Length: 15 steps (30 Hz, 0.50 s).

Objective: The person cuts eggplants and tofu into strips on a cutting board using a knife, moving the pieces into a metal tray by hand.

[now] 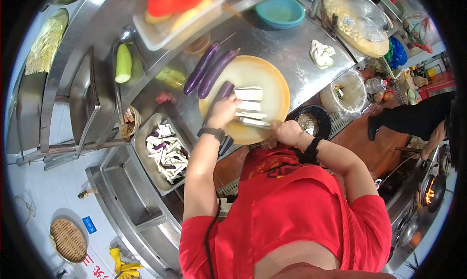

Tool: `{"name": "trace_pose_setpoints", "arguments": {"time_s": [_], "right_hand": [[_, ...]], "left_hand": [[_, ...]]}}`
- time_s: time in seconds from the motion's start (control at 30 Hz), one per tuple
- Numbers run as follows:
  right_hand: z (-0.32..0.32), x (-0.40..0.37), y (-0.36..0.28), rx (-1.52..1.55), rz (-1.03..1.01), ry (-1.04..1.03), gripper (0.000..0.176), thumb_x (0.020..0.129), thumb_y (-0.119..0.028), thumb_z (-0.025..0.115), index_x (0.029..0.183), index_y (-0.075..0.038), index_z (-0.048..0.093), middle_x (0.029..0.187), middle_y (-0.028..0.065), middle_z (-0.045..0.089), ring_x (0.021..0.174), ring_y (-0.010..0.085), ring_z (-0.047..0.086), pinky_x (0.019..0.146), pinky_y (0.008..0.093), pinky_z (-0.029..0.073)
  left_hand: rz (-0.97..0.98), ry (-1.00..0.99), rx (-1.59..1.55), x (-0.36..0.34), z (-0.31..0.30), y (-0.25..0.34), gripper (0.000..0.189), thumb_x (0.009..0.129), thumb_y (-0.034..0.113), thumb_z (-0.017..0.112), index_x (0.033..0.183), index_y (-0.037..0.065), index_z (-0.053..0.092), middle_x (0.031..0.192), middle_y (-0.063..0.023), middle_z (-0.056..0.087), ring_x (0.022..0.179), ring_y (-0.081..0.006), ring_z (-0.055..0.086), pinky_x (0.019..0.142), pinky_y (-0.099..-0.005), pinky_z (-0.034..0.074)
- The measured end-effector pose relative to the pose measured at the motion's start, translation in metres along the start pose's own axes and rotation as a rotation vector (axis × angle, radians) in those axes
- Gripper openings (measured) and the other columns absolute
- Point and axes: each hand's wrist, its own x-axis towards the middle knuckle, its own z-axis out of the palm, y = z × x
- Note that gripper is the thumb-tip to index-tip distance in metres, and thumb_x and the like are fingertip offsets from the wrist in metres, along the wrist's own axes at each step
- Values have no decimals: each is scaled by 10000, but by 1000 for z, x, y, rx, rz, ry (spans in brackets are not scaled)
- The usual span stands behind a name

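A round cutting board (275, 91) lies on the steel counter. On it, my left hand (224, 112) has its fingers curled over a piece of purple eggplant (225, 90); part of the piece is hidden beneath the hand. Pale peeled eggplant slices (249, 93) are lined up beside my fingertips. My right hand (288, 133) is closed around the handle of a kitchen knife (255, 123), whose blade shows nearly edge-on and close to the slices. Two whole eggplants (217, 71) rest across the board's left edge.
Left of the board, a steel tray (152, 133) holds cut eggplant strips. A turquoise basin (280, 12) and a white cloth (322, 54) sit on the counter. A black bowl (314, 122) is near my right hand. Another person (418, 118) stands at right by a flaming wok (432, 194).
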Motion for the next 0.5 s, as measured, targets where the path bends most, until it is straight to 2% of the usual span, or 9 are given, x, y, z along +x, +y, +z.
{"name": "trace_pose_setpoints", "arguments": {"time_s": [0.1, 0.17, 0.23, 0.3, 0.33, 0.37, 0.43, 0.47, 0.5], "right_hand": [[-4, 7, -12, 46, 21, -32, 174, 824, -186, 468, 934, -62, 520, 668, 105, 649, 599, 253, 654, 493, 376, 499], [-5, 3, -8, 29, 42, -29, 166, 825, -180, 465, 933, -68, 524, 667, 105, 648, 594, 251, 652, 492, 371, 497], [-8, -1, -4, 22, 48, -39, 170, 824, -190, 469, 924, -67, 529, 665, 111, 647, 591, 257, 649, 493, 375, 496], [-12, 2, -1, 23, 46, -38, 175, 823, -201, 472, 916, -66, 534, 663, 117, 645, 588, 263, 647, 493, 379, 495], [-13, 3, 2, 72, 71, -9, 186, 828, -221, 474, 896, -60, 541, 662, 124, 642, 588, 269, 645, 495, 387, 494], [-14, 5, 6, 119, 95, 19, 204, 834, -241, 476, 875, -55, 549, 660, 132, 639, 587, 275, 644, 496, 396, 493], [-11, 6, 13, 168, 105, 81, 250, 849, -287, 473, 846, -55, 566, 662, 144, 635, 588, 291, 639, 501, 410, 491], [-12, 6, 18, 190, 136, 96, 262, 856, -300, 470, 851, -59, 571, 669, 145, 635, 597, 296, 639, 513, 416, 494], [-14, 8, 21, 209, 164, 110, 273, 862, -313, 468, 856, -63, 576, 677, 147, 636, 606, 300, 639, 525, 421, 496]], "left_hand": [[0, -55, 173, 4, -1, -14, 254, 739, 65, 577, 986, 105, 625, 981, -93, 587, 894, -274, 596, 780, -377, 480], [3, -110, 58, 12, 0, -17, 270, 726, 54, 581, 989, 99, 615, 970, -99, 601, 887, -298, 593, 768, -388, 481], [-49, -80, -79, 14, -10, -13, 313, 724, 60, 601, 1036, 89, 596, 972, -107, 613, 890, -282, 599, 760, -364, 481], [-387, -106, -513, 14, -19, -22, 339, 740, 78, 614, 1077, 73, 573, 974, -114, 619, 888, -232, 607, 754, -316, 473], [-384, -19, -651, 7, -34, -19, 352, 754, 91, 622, 1098, 50, 557, 961, -100, 617, 883, -166, 588, 757, -290, 460], [-327, 75, -814, 1, -31, -30, 353, 764, 64, 611, 1107, 24, 540, 991, -81, 608, 890, -148, 569, 776, -288, 458], [-311, 102, -1101, -20, -59, -19, 360, 775, 47, 604, 1125, 6, 529, 1026, -65, 598, 897, -134, 562, 788, -271, 456], [-317, 102, -1099, -29, -63, -15, 360, 775, 47, 604, 1125, 6, 529, 1026, -65, 598, 897, -134, 562, 788, -271, 456], [-372, 13, -1168, -38, -65, -11, 364, 782, 42, 601, 1136, 8, 525, 1035, -66, 595, 890, -133, 565, 781, -261, 459]]}}
